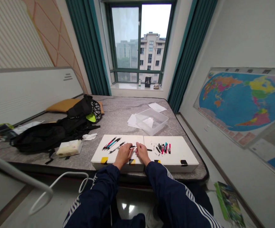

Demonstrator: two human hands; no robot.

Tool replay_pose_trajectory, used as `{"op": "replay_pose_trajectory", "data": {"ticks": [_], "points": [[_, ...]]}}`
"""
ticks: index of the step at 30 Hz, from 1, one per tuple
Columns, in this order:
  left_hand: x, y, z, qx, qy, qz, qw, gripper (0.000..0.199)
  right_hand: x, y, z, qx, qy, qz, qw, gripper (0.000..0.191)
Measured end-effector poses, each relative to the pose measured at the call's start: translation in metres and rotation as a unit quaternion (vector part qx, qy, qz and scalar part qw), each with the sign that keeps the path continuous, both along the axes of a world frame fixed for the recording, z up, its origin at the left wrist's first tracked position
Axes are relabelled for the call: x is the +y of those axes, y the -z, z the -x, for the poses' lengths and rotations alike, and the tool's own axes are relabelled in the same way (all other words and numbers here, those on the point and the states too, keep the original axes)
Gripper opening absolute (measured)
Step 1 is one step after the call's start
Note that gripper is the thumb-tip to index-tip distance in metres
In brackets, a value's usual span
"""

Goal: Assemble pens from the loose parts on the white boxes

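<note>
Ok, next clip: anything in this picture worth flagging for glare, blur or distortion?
In the head view, the wide lens bends the frame's edges, skewing the map; the sky in the window is washed out to near white; the left hand, right hand and pens show no obvious motion blur; the light on the board is soft, without harsh glare.

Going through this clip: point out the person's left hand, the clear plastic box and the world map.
left hand (124,154), head view, back of the hand
clear plastic box (143,125), head view, front-left wall
world map (243,101), head view, middle of the map
</note>
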State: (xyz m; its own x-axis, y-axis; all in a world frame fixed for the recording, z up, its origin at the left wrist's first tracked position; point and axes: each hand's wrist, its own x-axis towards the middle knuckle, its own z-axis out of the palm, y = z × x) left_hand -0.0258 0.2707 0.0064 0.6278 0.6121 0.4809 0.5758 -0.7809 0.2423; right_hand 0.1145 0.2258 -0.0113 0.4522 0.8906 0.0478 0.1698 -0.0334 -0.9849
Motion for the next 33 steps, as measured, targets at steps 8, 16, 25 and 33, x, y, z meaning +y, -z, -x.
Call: {"op": "replay_pose_trajectory", "data": {"ticks": [8,16,25,33], "points": [[-0.0003,-0.0017,0.0006,0.043,-0.001,0.019,0.999,0.019,-0.0049,-0.002,-0.0008,-0.062,-0.023,-0.02,0.998,0.061],[-0.0015,-0.0029,0.0001,0.078,-0.005,-0.026,0.997,0.024,-0.0044,-0.0019,-0.0029,-0.095,-0.016,-0.018,0.995,0.057],[-0.0038,-0.0008,-0.0005,0.046,-0.008,0.035,0.998,0.027,-0.0054,-0.0031,-0.0036,-0.09,-0.015,-0.017,0.996,0.051],[-0.002,-0.0034,-0.0002,0.057,-0.006,-0.034,0.998,0.019,-0.0009,0.0059,-0.0037,-0.085,-0.009,-0.015,0.996,0.051]]}}
